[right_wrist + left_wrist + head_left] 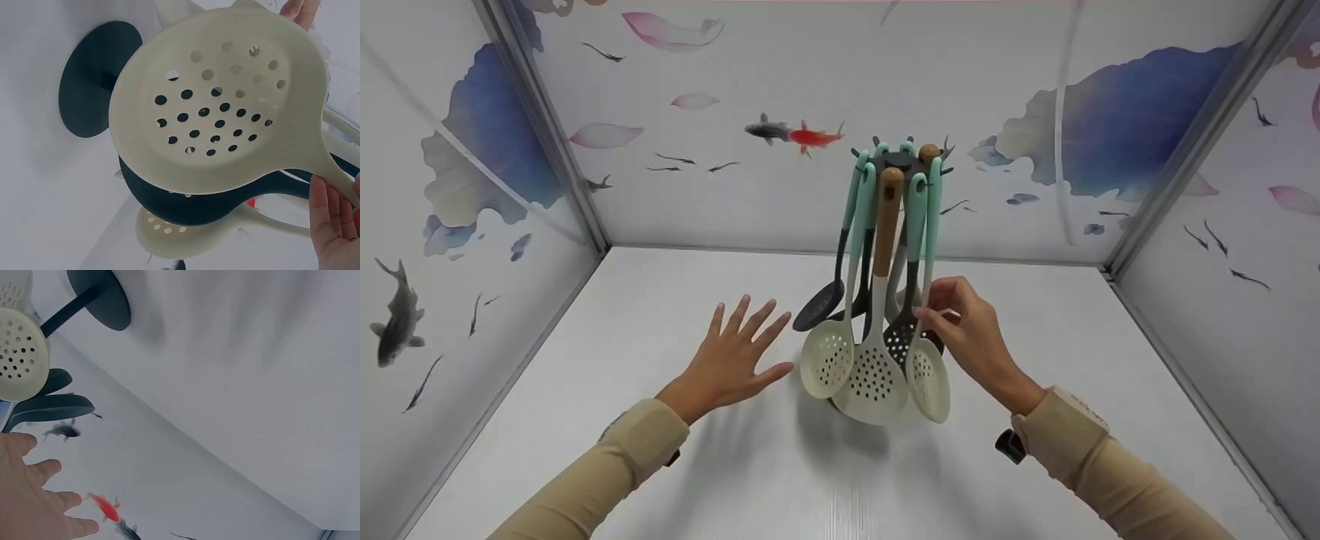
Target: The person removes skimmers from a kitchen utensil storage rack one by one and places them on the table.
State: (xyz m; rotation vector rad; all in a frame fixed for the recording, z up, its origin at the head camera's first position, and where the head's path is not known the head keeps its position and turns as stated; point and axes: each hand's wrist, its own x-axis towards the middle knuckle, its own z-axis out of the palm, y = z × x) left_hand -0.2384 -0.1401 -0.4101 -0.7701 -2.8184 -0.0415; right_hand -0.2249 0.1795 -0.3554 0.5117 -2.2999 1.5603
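A rotating-style utensil stand [898, 162] with a dark hooked top carries several hanging kitchen tools with mint or brown handles. My right hand [971, 334] pinches the neck of a cream skimmer [931, 379] at the stand's right side, thumb and fingertips on its stem. In the right wrist view that skimmer's perforated bowl [225, 163] fills the middle. Beside the stand on the left, my left hand [727, 371] is spread with straight fingers and holds nothing. Closest to it are a dark ladle [819, 306] and a cream perforated spoon [826, 360].
A cream slotted turner [877, 401] with a brown handle [889, 202] hangs at the front. The stand's round dark base [112, 309] rests on the white table [660, 465]. White panels [915, 75] printed with fish and petals enclose the back and sides.
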